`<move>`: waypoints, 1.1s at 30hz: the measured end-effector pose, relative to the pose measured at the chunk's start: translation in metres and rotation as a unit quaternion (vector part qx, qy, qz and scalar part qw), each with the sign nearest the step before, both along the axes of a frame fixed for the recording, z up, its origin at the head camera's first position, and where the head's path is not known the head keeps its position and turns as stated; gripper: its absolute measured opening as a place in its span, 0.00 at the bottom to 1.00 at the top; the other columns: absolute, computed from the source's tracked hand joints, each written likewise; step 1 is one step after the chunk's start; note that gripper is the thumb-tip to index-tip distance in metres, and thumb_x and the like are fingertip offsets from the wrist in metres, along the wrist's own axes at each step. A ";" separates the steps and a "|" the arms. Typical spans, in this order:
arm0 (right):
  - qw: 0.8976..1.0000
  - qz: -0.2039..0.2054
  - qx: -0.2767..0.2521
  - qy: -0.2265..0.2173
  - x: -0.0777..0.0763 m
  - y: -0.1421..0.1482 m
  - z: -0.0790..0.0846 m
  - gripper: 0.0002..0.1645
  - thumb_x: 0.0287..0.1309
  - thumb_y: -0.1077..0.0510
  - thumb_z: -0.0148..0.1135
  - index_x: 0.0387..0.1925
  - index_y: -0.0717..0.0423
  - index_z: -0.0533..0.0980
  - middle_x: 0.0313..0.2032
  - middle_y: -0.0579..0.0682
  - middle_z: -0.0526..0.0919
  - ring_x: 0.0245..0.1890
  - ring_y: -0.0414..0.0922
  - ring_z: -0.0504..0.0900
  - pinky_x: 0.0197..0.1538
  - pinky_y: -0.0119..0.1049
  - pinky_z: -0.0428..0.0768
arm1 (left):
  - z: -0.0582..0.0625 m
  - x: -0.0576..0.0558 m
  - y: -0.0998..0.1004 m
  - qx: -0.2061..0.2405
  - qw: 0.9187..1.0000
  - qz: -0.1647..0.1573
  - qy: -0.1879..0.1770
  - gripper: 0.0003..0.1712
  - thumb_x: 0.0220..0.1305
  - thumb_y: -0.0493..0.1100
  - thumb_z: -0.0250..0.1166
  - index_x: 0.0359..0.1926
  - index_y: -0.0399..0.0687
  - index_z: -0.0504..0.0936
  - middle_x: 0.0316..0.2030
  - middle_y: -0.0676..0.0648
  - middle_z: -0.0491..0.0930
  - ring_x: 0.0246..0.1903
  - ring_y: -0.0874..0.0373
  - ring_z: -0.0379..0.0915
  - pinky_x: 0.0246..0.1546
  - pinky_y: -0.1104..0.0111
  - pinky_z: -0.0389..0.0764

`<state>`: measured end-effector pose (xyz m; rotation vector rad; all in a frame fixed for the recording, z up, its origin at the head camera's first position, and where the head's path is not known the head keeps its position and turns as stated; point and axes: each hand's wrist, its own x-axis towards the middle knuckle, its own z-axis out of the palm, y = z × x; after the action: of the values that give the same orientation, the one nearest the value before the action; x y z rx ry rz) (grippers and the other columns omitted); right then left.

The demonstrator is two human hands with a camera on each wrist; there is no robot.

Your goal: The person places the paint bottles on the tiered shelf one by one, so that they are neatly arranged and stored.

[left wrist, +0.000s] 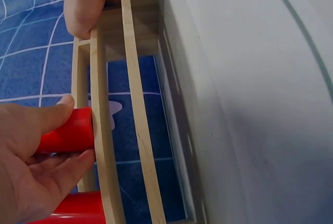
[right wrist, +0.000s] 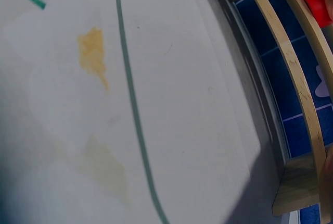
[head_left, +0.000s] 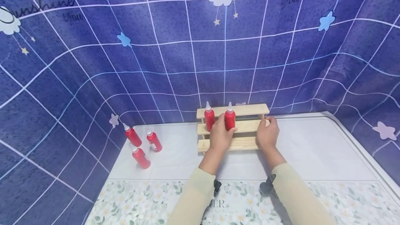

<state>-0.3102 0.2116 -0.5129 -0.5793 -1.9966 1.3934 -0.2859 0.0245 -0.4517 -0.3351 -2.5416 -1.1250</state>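
A pale wooden rack [head_left: 247,143] with three stepped shelves stands at the back of the table. On its middle shelf are two red squeeze bottles with pointed white caps. My left hand [head_left: 220,135] grips the right-hand bottle [head_left: 230,118], thumb and fingers around its lower body, as the left wrist view also shows. The other bottle [head_left: 209,118] stands just left of it, beside my fingers. My right hand [head_left: 268,133] holds the rack's right end with curled fingers; in the right wrist view it barely shows at the edge.
Three more red bottles stand at the table's left: a rear one [head_left: 133,136], a right one [head_left: 154,141] and a front one [head_left: 141,158]. A blue gridded curtain [head_left: 175,61] hangs behind the rack. A floral cloth [head_left: 140,200] covers the table's front.
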 end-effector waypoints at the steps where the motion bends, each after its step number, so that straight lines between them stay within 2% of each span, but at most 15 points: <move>1: 1.000 0.000 0.000 -0.001 0.000 0.000 0.000 0.19 0.73 0.57 0.50 0.55 0.66 0.76 0.57 0.71 0.83 0.64 0.68 0.79 0.73 0.59 0.73 | 0.000 0.000 0.001 -0.003 1.000 0.002 0.001 0.39 0.57 0.43 0.82 0.68 0.46 0.74 0.55 0.40 0.88 0.55 0.46 0.88 0.61 0.54 0.86; 13: 1.000 0.005 -0.002 -0.011 0.006 -0.001 0.003 0.19 0.73 0.55 0.49 0.54 0.65 0.76 0.56 0.71 0.83 0.63 0.69 0.79 0.71 0.61 0.74 | -0.001 -0.001 0.009 -0.043 0.999 0.024 0.016 0.37 0.57 0.46 0.82 0.63 0.44 0.74 0.48 0.38 0.90 0.47 0.43 0.90 0.53 0.54 0.89; 21: 1.000 0.009 -0.002 -0.010 0.005 0.000 0.002 0.19 0.74 0.55 0.49 0.54 0.64 0.76 0.56 0.70 0.84 0.63 0.69 0.79 0.71 0.60 0.74 | -0.003 -0.003 0.011 -0.049 0.998 0.030 0.016 0.38 0.57 0.46 0.82 0.63 0.45 0.72 0.47 0.38 0.90 0.46 0.42 0.90 0.51 0.53 0.90; 25: 1.000 0.010 0.000 -0.014 0.004 0.000 0.001 0.19 0.74 0.55 0.48 0.55 0.65 0.75 0.56 0.70 0.83 0.64 0.68 0.79 0.71 0.60 0.74 | -0.004 -0.002 0.010 -0.048 0.999 0.023 0.000 0.40 0.60 0.46 0.81 0.67 0.46 0.69 0.51 0.40 0.88 0.50 0.43 0.89 0.54 0.52 0.89; 30: 1.000 0.010 -0.001 -0.018 0.005 -0.002 0.001 0.19 0.75 0.55 0.48 0.55 0.65 0.75 0.57 0.70 0.83 0.64 0.68 0.78 0.72 0.60 0.74 | -0.002 0.006 0.007 -0.029 0.999 -0.003 -0.020 0.47 0.63 0.46 0.78 0.75 0.46 0.61 0.60 0.39 0.82 0.59 0.43 0.84 0.61 0.51 0.86; 33: 1.000 0.007 0.000 -0.016 0.005 -0.002 0.001 0.19 0.74 0.55 0.49 0.55 0.64 0.76 0.57 0.70 0.83 0.64 0.68 0.79 0.71 0.60 0.74 | -0.001 0.009 0.006 -0.020 1.000 -0.010 -0.022 0.46 0.65 0.44 0.76 0.76 0.46 0.60 0.63 0.38 0.80 0.62 0.42 0.82 0.64 0.51 0.84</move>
<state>-0.3051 0.2099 -0.5116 -0.5921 -2.0298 1.4013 -0.2769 0.0303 -0.4523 -0.3499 -2.6080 -1.1021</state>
